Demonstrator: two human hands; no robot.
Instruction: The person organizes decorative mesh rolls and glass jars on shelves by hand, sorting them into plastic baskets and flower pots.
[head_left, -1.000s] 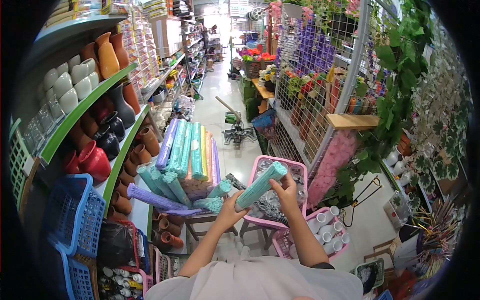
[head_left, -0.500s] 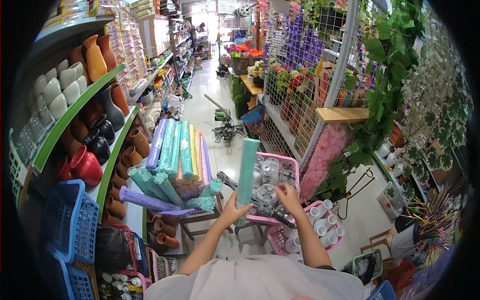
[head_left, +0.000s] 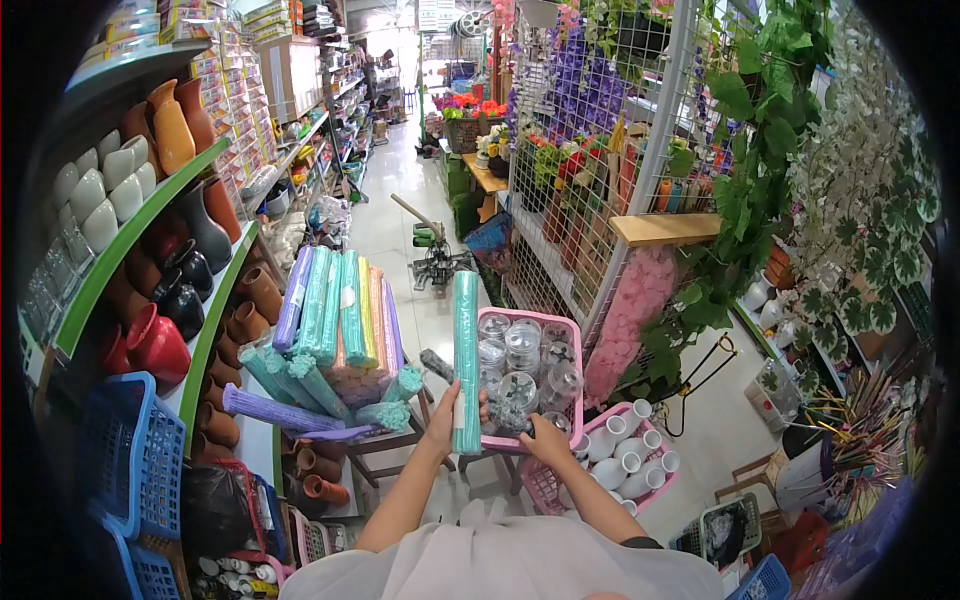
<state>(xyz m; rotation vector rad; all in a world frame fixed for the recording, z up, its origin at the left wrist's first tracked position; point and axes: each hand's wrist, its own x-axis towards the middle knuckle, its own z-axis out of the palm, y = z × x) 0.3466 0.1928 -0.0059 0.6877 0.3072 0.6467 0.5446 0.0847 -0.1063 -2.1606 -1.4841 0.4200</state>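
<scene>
My left hand [head_left: 443, 418] is wrapped round an upright teal roll [head_left: 466, 350] in a clear wrapper, just left of a pink basket [head_left: 579, 372] of clear round containers [head_left: 522, 345]. My right hand [head_left: 543, 440] is closed on the near end of a dark, speckled bundle [head_left: 510, 415] over that basket's front. The bundle passes behind the teal roll, and its other end shows at the left. Beside my left arm lies a stack of wrapped teal, yellow, orange and purple rolls [head_left: 340, 310].
White vases [head_left: 625, 460] fill a second pink basket [head_left: 530, 487] at the right. Shelves of pots [head_left: 170, 345] and a blue basket [head_left: 130, 450] line the left. A wire rack [head_left: 575, 170] with artificial flowers stands right of the aisle [head_left: 395, 220].
The teal roll has moved slightly left and down and stands straighter. My right hand has moved left and down and closed on the dark bundle's end. The view has shifted a little.
</scene>
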